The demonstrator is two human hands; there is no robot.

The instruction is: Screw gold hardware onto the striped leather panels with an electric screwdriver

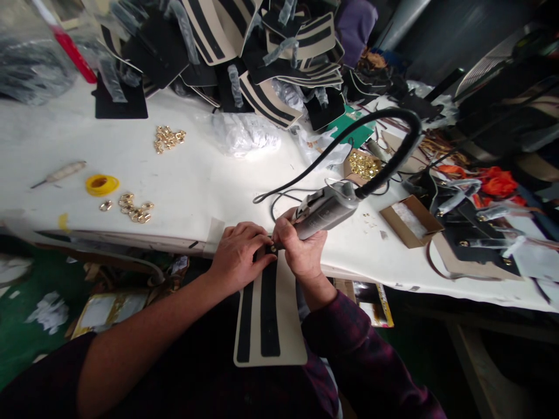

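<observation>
My right hand [308, 253] is wrapped round a grey electric screwdriver [327, 210] with a thick black cord. Its tip points down and left at a small gold fitting [273, 248] on the upper end of a beige panel [292, 329]. Two black strips run along that panel, which hangs over the table's front edge towards my lap. My left hand [240, 253] grips the panel's upper end, thumb and fingers closed beside the fitting. Part of the fitting and the screwdriver's tip are hard to make out between my hands.
Gold rings [138, 210] and gold clasps [168, 138] lie left, near yellow tape [102, 185] and an awl-like tool [61, 173]. Stacked panels [271, 102] crowd the back. Rightward are a box of gold pieces [364, 166], a cardboard box [410, 222] and a black bag piece [476, 247].
</observation>
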